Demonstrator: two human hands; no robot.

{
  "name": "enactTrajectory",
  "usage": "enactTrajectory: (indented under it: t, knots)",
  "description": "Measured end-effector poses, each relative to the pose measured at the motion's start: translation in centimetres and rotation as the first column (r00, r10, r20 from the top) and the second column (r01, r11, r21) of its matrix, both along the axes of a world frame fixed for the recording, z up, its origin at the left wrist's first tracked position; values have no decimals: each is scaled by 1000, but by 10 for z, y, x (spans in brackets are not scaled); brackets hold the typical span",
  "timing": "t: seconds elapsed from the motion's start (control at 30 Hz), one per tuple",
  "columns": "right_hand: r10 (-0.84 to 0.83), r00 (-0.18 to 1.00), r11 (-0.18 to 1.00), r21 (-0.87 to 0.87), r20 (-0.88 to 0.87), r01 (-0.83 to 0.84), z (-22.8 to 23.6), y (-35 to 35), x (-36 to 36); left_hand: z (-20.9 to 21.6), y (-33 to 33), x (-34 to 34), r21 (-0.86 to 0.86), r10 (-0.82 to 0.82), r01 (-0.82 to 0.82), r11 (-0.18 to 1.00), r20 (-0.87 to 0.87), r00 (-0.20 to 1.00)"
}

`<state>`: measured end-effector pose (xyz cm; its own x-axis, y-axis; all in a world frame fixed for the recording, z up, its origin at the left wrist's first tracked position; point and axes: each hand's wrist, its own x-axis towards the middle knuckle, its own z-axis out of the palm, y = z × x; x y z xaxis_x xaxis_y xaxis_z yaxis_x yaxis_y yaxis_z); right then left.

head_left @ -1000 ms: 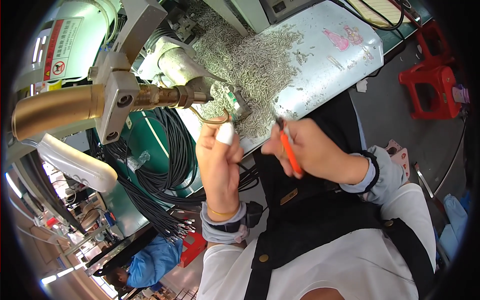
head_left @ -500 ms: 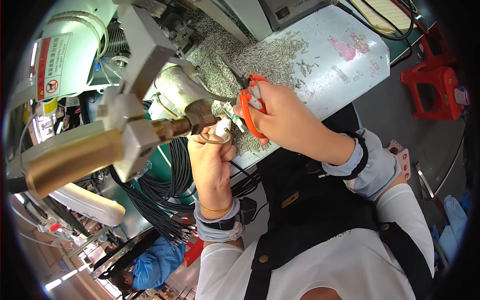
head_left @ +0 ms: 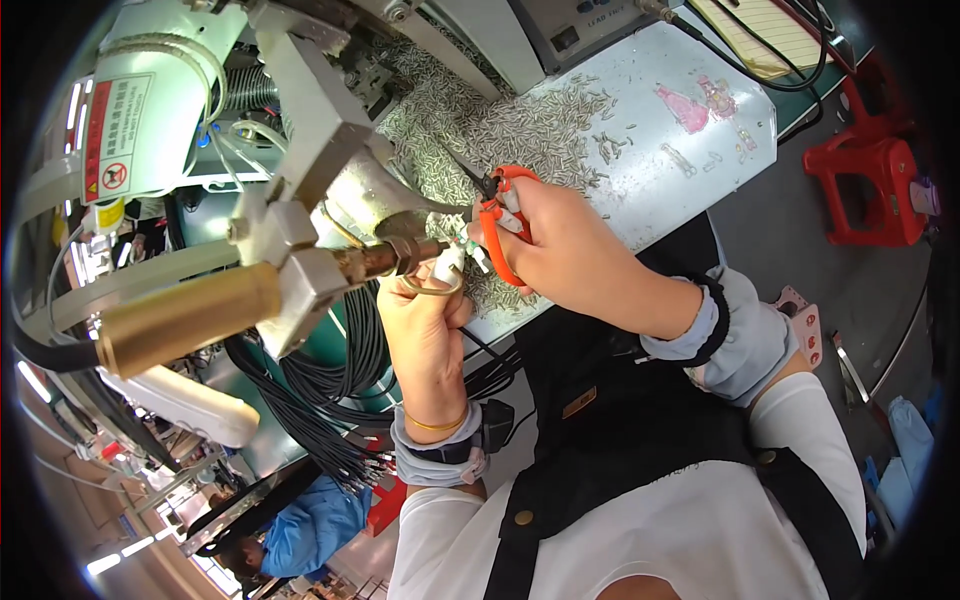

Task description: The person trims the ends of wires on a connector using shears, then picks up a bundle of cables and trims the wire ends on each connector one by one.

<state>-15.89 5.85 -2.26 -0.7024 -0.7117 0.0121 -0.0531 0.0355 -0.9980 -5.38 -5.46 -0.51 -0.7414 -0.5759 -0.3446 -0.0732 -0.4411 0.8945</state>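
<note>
My right hand (head_left: 580, 245) is closed around orange-handled pliers (head_left: 492, 240), whose dark, narrow jaws point up and left over the metal pieces. Its thumb and fingertips also reach toward a small green-and-white piece (head_left: 474, 250). Just left of it, my left hand (head_left: 420, 325) is closed in a pinch close to that piece, with something white (head_left: 450, 264) at its fingertips. What the left fingers grip is partly hidden. Both hands meet beneath the tip of a brass-coloured soldering head (head_left: 190, 318), and a curved wire tube (head_left: 432, 290) loops by the left fingers.
A heap of small metal pins (head_left: 530, 125) covers much of the pale work plate (head_left: 650, 170). Bundled black cables (head_left: 340, 390) hang left of my left arm. A grey control box (head_left: 575, 30) stands behind; a red stool (head_left: 865, 190) is on the right. Another person in blue (head_left: 315, 530) sits lower left.
The view has shifted slightly, so the soldering head appears farther right. More of the pliers' jaws shows above my right hand. Both hands stay close together with nearly the same grip.
</note>
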Motion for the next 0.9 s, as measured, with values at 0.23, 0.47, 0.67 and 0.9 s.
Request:
enactTrajectory:
  t: [0.23, 0.47, 0.67, 0.9]
  knots:
    - [137, 968, 990, -74, 208, -124, 2, 20, 11, 8, 12, 24, -3, -60, 60, 998, 41, 997]
    - [106, 937, 993, -82, 332, -83, 18, 56, 26, -7, -26, 68, -932, 29, 207, 298, 226, 974]
    - [178, 958, 984, -38, 223, -174, -3, 55, 58, -3, -69, 79, -861, 515, 215, 460, 456, 726]
    - [493, 870, 862, 126, 12, -491, 12, 29, 91, 19, -116, 110, -216, 141, -119, 969, 88, 986]
